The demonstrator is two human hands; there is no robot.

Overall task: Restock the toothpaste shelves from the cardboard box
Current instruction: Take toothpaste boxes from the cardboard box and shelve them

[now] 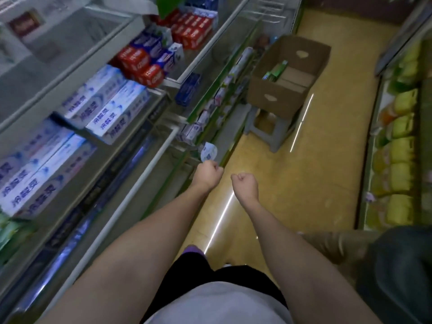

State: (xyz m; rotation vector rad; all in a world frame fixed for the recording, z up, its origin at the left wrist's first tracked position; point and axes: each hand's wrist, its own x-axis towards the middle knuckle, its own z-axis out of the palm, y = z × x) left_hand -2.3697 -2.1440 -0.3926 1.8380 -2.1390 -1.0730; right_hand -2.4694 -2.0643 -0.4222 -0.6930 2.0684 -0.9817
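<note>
An open cardboard box point(289, 73) stands on a grey plastic stool point(268, 129) in the aisle ahead, with a few green toothpaste packs point(277, 71) inside it. Toothpaste shelves point(140, 146) run along the left, stocked with white-and-blue cartons point(109, 106) and red cartons point(142, 64). My left hand point(208, 175) and my right hand point(245, 183) are both held out over the floor, fingers curled into fists, holding nothing. They are well short of the box.
A shelf of yellow and green packs point(399, 146) lines the right side of the aisle. Another person's dark sleeve and trouser leg point(364, 253) shows at the lower right. The yellow floor point(315, 174) runs between the shelving rows.
</note>
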